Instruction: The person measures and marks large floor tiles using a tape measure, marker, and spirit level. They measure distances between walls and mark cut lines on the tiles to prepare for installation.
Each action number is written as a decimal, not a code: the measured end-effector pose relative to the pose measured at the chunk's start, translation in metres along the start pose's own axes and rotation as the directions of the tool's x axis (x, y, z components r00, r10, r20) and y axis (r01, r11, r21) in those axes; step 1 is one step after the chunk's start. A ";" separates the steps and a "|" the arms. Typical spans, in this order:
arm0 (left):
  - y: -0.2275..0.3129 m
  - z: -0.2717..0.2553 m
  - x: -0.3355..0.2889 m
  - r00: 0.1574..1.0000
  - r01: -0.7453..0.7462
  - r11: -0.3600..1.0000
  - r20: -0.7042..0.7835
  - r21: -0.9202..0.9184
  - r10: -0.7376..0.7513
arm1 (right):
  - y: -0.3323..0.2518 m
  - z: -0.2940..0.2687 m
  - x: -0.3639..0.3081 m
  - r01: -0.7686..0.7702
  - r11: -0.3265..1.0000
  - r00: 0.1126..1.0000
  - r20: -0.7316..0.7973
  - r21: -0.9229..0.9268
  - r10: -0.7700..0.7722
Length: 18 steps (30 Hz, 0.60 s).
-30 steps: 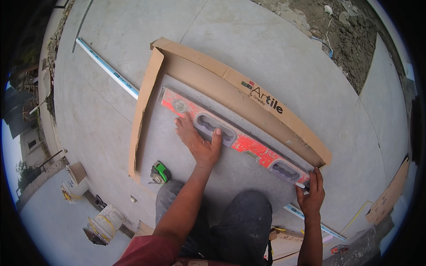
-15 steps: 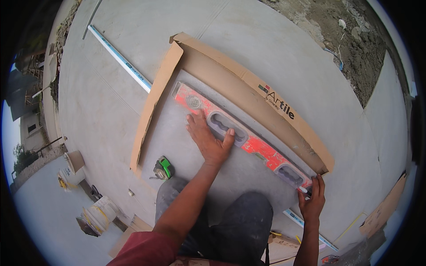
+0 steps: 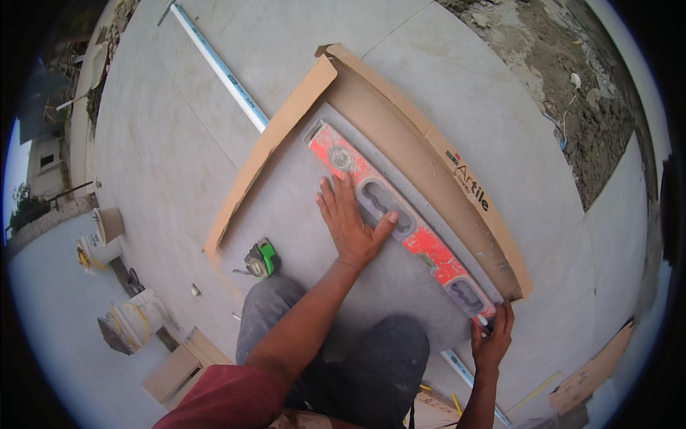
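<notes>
A worn red spirit level (image 3: 432, 247) lies slantwise across a grey tile (image 3: 300, 214), which rests in an opened cardboard box (image 3: 411, 114). My left hand (image 3: 354, 225) is spread out, its fingertips and thumb pressing on the level's near edge beside the upper handle cutout. At the level's lower right end, my right hand (image 3: 491, 347) pinches a small pen-like marker (image 3: 483, 322), white at one end and dark at the other. Its point is too small to make out. A green and black tape measure (image 3: 261, 259) sits on the tile by my left knee.
Beyond the box's left flap lies a long white and blue pipe (image 3: 220, 73). White buckets (image 3: 139, 318) stand at the lower left, near cardboard pieces (image 3: 175, 375). Bare soil (image 3: 532, 64) borders the concrete at the far right. Another cardboard strip (image 3: 593, 372) lies at the lower right.
The whole view has turned and shifted slightly. Both hands keep their places on the level, the right one still at its end with the marker.
</notes>
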<state>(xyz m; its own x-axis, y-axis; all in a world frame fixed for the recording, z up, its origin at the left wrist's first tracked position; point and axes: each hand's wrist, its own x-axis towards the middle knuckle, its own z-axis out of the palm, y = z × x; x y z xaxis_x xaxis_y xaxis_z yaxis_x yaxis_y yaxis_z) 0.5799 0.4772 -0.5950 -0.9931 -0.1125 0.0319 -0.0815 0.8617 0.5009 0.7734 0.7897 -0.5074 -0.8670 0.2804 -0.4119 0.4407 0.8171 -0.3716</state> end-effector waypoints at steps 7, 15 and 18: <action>0.001 0.002 0.001 0.999 -0.002 0.999 -0.034 -0.040 0.001 | -0.003 -0.001 0.001 -0.004 1.000 1.000 -0.005 0.019 0.004; 0.005 0.000 0.001 1.000 0.002 0.999 -0.018 -0.035 -0.002 | -0.004 -0.002 0.001 -0.004 1.000 1.000 -0.003 0.007 0.004; 0.003 0.000 0.001 1.000 -0.010 0.999 -0.024 -0.035 0.010 | -0.004 -0.003 0.001 0.010 1.000 1.000 -0.007 -0.009 -0.010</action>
<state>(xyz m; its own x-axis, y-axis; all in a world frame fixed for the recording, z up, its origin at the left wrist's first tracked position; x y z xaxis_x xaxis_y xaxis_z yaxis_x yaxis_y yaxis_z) 0.5789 0.4798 -0.5928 -0.9916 -0.1158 0.0571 -0.0682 0.8452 0.5301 0.7700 0.7885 -0.5045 -0.8733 0.2754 -0.4020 0.4295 0.8245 -0.3683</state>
